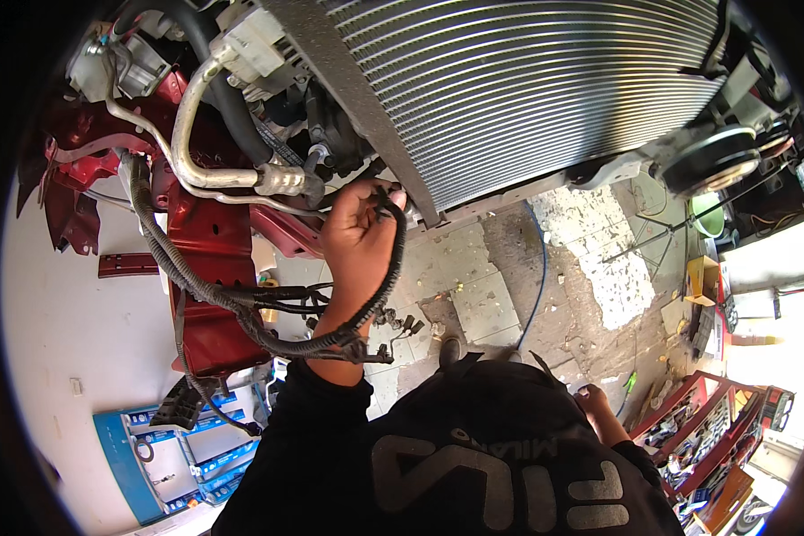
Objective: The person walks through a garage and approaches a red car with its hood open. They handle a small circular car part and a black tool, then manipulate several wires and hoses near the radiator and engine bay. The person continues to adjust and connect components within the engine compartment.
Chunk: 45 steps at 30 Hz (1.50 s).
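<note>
My left hand (359, 228) is raised at the lower left corner of the radiator (527, 89), its fingers closed round the end of a wiring harness (386, 286). The harness is sheathed in black corrugated tube and loops down past my wrist. From there it runs up to the left along the red body panel (207, 268), with several loose connectors hanging near my forearm. Just above my fingers sits a metal pipe with a ribbed fitting (281, 180). Low at my right side hangs my right hand (594, 402), partly hidden by my dark shirt; its fingers do not show well.
A round black pulley-like part (710, 163) juts out at the right. A blue hose (541, 268) crosses the broken tile floor. A red tool rack (697, 429) stands at lower right, a blue-and-white shelf (183, 451) at lower left. A green basin (707, 216) lies farther right.
</note>
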### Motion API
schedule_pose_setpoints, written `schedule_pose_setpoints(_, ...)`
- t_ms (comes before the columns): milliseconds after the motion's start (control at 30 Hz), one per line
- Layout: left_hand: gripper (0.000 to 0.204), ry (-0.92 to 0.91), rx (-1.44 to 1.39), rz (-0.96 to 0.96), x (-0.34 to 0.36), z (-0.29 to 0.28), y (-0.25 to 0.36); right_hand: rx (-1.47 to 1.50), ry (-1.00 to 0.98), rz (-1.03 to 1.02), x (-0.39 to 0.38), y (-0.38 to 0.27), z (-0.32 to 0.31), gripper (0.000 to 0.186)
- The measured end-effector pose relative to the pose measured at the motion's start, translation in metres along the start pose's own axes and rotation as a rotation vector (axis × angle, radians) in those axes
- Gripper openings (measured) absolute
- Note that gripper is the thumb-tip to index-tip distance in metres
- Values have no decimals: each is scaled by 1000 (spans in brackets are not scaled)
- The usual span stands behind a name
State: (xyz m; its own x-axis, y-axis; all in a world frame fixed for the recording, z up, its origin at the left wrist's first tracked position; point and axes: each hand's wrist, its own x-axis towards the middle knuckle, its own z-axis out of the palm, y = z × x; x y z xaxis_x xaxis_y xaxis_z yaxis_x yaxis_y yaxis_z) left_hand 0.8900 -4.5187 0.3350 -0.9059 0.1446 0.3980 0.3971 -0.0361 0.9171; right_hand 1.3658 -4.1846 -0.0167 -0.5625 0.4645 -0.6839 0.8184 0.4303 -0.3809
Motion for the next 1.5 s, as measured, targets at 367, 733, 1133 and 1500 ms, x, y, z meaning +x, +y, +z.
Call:
schedule_pose_setpoints(367,16,-69,75,-173,7,-8,21,83,7,85,-17,25,-4,31)
schedule_pose_setpoints(733,19,-126,141,-178,15,-13,25,81,4,105,-26,24,8,35)
schedule_pose_setpoints(1133,22,-113,218,-108,9,-16,26,45,-15,163,-34,35,26,39)
schedule_pose_setpoints(1500,17,-87,-458,-285,-19,-33,19,27,32,179,-32,46,36,41)
